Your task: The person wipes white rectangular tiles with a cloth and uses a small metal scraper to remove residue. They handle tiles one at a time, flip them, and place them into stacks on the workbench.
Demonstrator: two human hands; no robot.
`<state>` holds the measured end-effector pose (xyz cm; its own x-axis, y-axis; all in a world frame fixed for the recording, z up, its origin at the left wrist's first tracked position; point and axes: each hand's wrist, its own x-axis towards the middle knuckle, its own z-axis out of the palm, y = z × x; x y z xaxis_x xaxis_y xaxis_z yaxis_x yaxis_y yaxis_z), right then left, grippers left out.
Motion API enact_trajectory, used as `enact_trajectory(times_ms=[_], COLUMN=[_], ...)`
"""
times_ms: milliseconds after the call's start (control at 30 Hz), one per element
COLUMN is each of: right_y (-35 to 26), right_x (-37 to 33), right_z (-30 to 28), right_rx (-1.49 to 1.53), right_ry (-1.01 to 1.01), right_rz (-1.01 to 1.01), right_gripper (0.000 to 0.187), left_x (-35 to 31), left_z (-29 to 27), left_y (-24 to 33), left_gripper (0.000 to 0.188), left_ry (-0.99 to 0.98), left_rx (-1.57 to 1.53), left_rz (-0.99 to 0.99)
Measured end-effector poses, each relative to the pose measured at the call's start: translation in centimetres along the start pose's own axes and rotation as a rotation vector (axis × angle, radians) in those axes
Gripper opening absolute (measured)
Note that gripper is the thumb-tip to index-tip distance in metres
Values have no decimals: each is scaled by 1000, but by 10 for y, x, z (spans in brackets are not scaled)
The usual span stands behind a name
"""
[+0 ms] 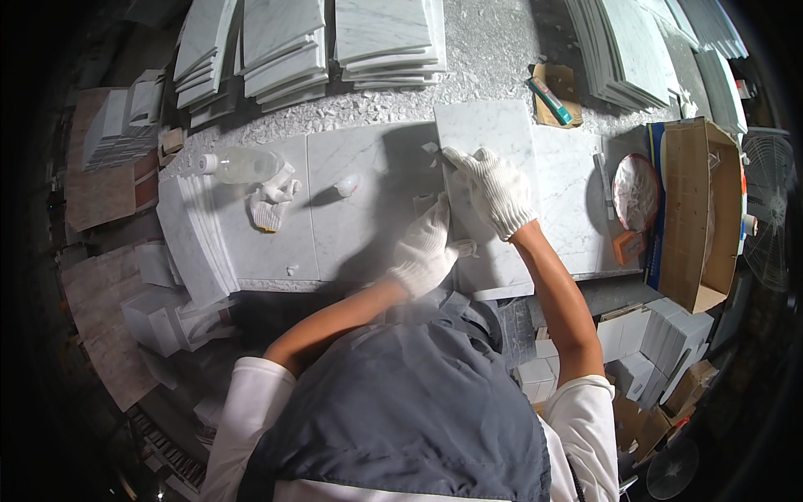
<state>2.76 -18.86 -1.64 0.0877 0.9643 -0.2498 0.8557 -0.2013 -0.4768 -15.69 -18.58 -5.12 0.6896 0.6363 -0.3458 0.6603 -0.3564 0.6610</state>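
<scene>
Marble slab [485, 124], pale and grey-veined, lying across flat marble pieces [351, 238] before the wearer.
From my remote seat I'm seeing an open cardboard box [682, 209] sitting at the right; the right gloved hand [495, 197] is resting on the slab, fingers reaching its left edge; the left gloved hand [425, 251] is lying nearer the wearer by that edge, and I can't tell whether either is gripping; a plastic bottle [244, 166] is lying at the left.

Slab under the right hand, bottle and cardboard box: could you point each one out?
Slab [483, 125]: head view, on its bare upper face.
Bottle [248, 166]: head view, on its clear body.
Cardboard box [684, 209]: head view, on its brown wall.
</scene>
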Motion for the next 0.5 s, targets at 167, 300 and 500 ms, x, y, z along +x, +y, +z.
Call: enact_trajectory(times_ms=[167,300,500], right_y=[22,25,13], right_x=[12,13,12], right_z=[14,20,8], right_rx=[43,84,198], right_ry=[272,299,253], right_rz=[-162,-84,-9], right_gripper=[46,48,44], left_x=[-3,-5,-4], left_z=[-4,-7,4], left_y=[3,6,-6], left_gripper=[89,87,90], left_ry=[8,-8,12], left_rx=[-63,-31,9], left_rz=[12,-44,-14])
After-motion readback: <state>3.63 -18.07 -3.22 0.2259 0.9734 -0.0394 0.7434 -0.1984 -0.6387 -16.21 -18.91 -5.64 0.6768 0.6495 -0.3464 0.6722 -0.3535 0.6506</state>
